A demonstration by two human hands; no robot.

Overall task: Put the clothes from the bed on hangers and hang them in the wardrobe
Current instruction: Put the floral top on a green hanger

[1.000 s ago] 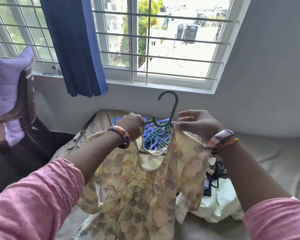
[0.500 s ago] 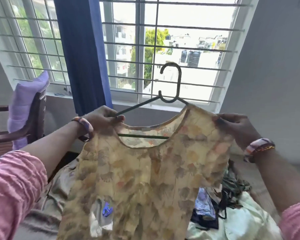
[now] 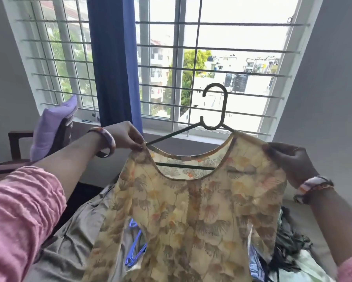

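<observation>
**Yellow floral top half-seated on its hanger**

Yellow, thin, leaf-printed fabric makes up the scoop-necked top (image 3: 191, 216), held up at centre frame before the window. A dark, slim plastic hanger (image 3: 215, 110) runs through its neckline: the right shoulder already covers the hanger's arm, while the left arm of the hanger is bare from the hook down to the left hand. The left hand (image 3: 126, 137) pinches the bound neckline edge at the left shoulder, apparently to draw it over that bare arm. The right hand (image 3: 291, 161) grips the covered shoulder, fingers curled round cloth, probably steadying the hanger beneath. Holding both shoulders high lets the soft body of the garment drape freely, so the seams can settle evenly.

Lower in the frame lies the bed (image 3: 69, 251) with its rumpled, satiny grey sheet, blue plastic hangers (image 3: 136, 253) glimpsed beside the top's hem, and a heap of dark and pale clothes (image 3: 293, 251) at lower right. A blue curtain (image 3: 114, 58) hangs at upper centre-left against the barred window (image 3: 232, 47). No wardrobe is in view.
</observation>
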